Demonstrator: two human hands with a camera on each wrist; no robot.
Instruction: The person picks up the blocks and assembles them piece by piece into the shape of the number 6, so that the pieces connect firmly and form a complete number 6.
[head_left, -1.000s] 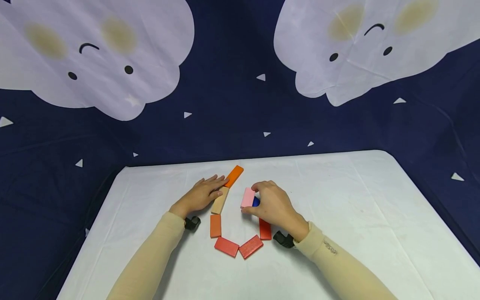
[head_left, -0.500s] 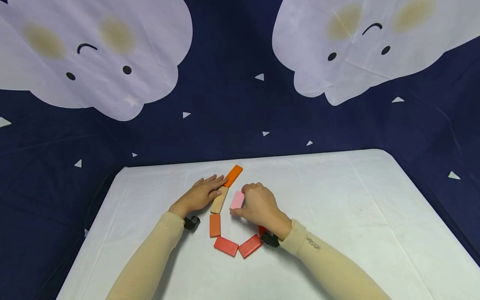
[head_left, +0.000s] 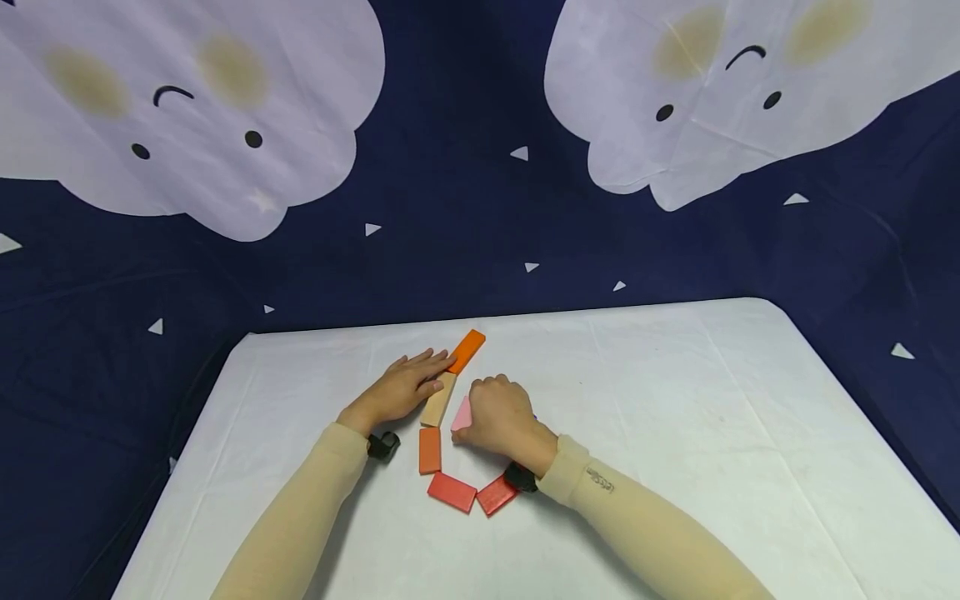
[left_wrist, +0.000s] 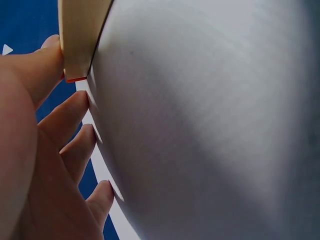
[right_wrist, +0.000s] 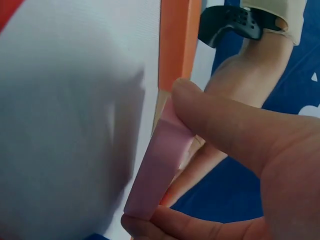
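Note:
My right hand [head_left: 504, 417] pinches a pink block [right_wrist: 159, 162] between thumb and fingers, close to the right side of a plain wooden block [head_left: 439, 400]. In the right wrist view the pink block is tilted, its ends between thumb and fingertips. My left hand [head_left: 402, 390] lies with straight, spread fingers against the wooden block and the bright orange block [head_left: 468, 350] beyond it. The left wrist view shows its thumb and forefinger at the end of the wooden block [left_wrist: 82, 40], with the other fingertips on the white surface.
A darker orange block [head_left: 430, 451] and two red blocks, one at the left [head_left: 452, 492] and one by the right wrist [head_left: 497, 495], continue the curved row toward me. Black wrist cameras sit under both wrists. Dark blue cloth with clouds hangs behind the white table [head_left: 675, 375].
The right hand has carried the pink block left and slightly toward me, close to the wooden block. A blue piece and a red block are now mostly covered. The left hand has stayed put.

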